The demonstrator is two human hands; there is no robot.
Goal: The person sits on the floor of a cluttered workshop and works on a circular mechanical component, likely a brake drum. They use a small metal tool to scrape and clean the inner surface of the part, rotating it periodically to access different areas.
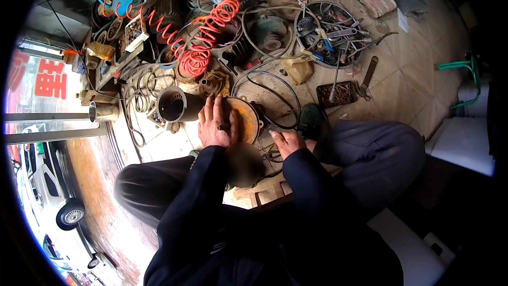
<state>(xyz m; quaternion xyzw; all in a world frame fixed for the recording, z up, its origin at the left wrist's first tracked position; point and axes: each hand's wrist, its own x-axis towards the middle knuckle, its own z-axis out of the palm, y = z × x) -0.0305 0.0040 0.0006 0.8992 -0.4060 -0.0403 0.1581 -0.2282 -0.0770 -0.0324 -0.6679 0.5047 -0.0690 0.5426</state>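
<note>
My left hand [216, 123] lies with its fingers stretched out against the left side of a rusty orange-brown round metal cover [247, 121]. A short dark peg shows by its thumb. On the other side of the cover, my right hand [288, 143] is closed with its fingers curled. A small pale tip pokes out of its grip toward the cover's edge, but what it holds is too small to name. Left of my left hand stands a grey cylindrical motor housing [172, 105] with a ribbed dark inside. A rusty stepped metal part [213, 82] sits just beyond my fingertips.
A red coiled air hose [197, 58] hangs over cluttered parts at far left. At far right are a round basin of tools [338, 33], a tray of screws [345, 93] and an adjustable wrench [369, 74]. Black cable [275, 82] loops across the floor beyond the cover.
</note>
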